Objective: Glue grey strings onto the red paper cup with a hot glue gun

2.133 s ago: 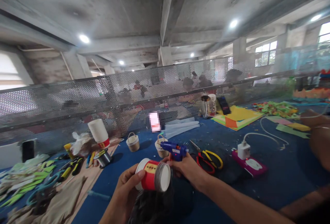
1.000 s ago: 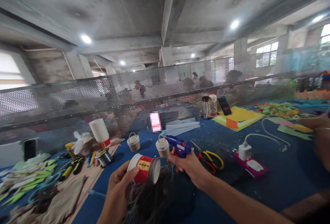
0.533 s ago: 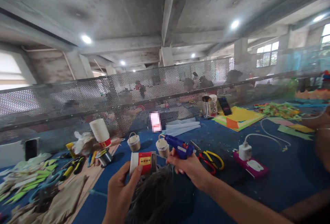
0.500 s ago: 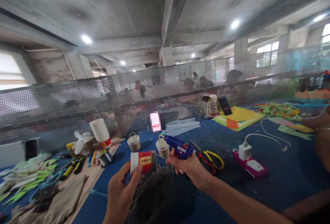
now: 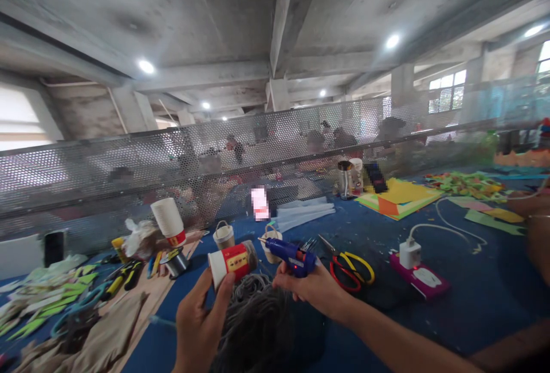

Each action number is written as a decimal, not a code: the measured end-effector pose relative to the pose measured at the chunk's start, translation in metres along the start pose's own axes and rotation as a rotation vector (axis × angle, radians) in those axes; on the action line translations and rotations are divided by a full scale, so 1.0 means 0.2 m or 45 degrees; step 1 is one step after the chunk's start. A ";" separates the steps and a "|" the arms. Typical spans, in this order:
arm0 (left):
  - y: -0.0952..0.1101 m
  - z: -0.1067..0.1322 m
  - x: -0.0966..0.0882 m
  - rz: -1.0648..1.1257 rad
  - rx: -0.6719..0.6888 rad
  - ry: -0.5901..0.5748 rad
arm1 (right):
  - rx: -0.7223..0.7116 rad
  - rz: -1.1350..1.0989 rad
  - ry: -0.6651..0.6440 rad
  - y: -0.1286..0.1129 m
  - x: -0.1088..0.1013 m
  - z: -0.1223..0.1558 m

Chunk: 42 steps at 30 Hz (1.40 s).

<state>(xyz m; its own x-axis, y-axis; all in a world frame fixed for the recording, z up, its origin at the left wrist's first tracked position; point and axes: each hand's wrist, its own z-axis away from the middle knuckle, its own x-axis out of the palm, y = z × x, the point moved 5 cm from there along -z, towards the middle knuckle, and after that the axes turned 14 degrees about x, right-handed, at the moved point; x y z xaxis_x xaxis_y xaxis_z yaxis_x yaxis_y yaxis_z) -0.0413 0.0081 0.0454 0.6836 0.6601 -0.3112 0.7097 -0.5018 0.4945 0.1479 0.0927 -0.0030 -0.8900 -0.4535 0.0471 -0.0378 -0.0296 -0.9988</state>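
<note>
My left hand (image 5: 201, 310) is closed round a red and white paper cup (image 5: 232, 262), held tilted on its side with grey cord wrapped about its right end. In my right hand (image 5: 311, 287) is a blue hot glue gun (image 5: 292, 255) with a small red light lit. Its nozzle points left, close to the cup's corded end; whether they touch I cannot tell. Beneath the cup lies a loose heap of grey cord (image 5: 258, 310). Two small handled baskets (image 5: 224, 236) stand behind, one partly hidden by the glue gun.
Scissors (image 5: 350, 267) with red and yellow handles lie right of the glue gun. Beyond them is a purple power strip (image 5: 423, 278) with a white plug. Stacked paper cups (image 5: 167, 221) and a wire spool (image 5: 175, 262) stand left. A perforated metal screen (image 5: 240, 155) runs behind.
The cup has tilted, its corded end rising, and shifted slightly left. The glue gun has moved left and a little down, bringing its nozzle nearer the cup's corded end.
</note>
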 end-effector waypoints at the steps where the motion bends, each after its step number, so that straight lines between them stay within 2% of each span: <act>1: 0.00 0.00 0.00 -0.008 -0.001 0.000 | -0.004 0.004 0.007 0.00 0.00 0.00; 9: -0.06 0.01 -0.01 -0.069 0.012 0.006 | -0.025 -0.108 -0.033 0.02 0.01 0.00; 14: -0.08 0.01 -0.01 -0.132 0.024 -0.016 | -0.165 -0.288 0.139 0.04 -0.03 0.00; 17: -0.08 0.00 -0.01 -0.164 0.014 -0.022 | -0.215 -0.223 -0.024 0.00 0.00 0.03; 20: -0.08 0.00 -0.01 -0.166 0.027 -0.029 | -0.139 -0.138 -0.174 -0.02 0.04 0.07; 24: -0.08 0.00 -0.01 -0.175 0.042 -0.040 | -0.030 -0.035 -0.147 0.00 0.05 0.09; 31: -0.10 0.00 -0.01 -0.183 -0.024 -0.042 | -0.001 0.032 -0.111 0.05 0.05 0.06; 42: -0.08 -0.01 -0.01 -0.176 -0.108 -0.034 | -0.067 0.117 -0.146 0.05 0.06 0.08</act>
<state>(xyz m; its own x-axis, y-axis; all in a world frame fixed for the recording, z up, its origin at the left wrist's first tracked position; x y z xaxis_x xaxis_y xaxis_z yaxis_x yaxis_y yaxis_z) -0.0548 0.0161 0.0401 0.5852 0.7042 -0.4020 0.7813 -0.3571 0.5119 0.1436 0.0730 -0.0123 -0.8333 -0.5508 -0.0469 0.0149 0.0624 -0.9979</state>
